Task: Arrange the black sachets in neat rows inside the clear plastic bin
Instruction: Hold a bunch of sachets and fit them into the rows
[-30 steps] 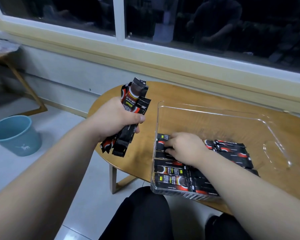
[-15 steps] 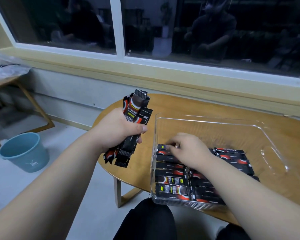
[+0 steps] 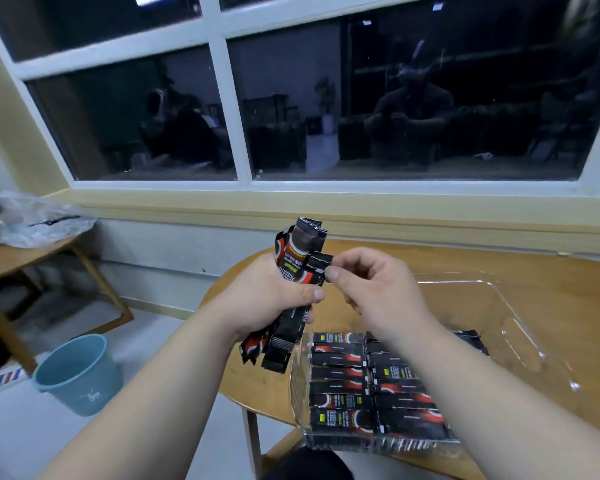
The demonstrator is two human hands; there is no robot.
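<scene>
My left hand [image 3: 267, 299] grips an upright bundle of black sachets [image 3: 300, 258] above the table's left edge, their lower ends sticking out below my fist. My right hand [image 3: 371, 289] is raised beside it and pinches the top of one sachet [image 3: 317, 266] in that bundle between thumb and forefinger. The clear plastic bin [image 3: 520, 327] sits on the round wooden table [image 3: 551, 278]. Several black sachets [image 3: 340, 375] lie flat in two rows along the bin's near side; my right forearm hides part of the right row.
A blue bucket [image 3: 78, 374] stands on the floor at the left. A second wooden table [image 3: 25, 258] at the far left carries a crumpled plastic bag [image 3: 39, 220]. A window ledge runs behind the table. My dark-clad knees show at the bottom edge.
My right hand left the sachets in the bin and rose to the bundle, where it now pinches one sachet. The camera has tilted upward.
</scene>
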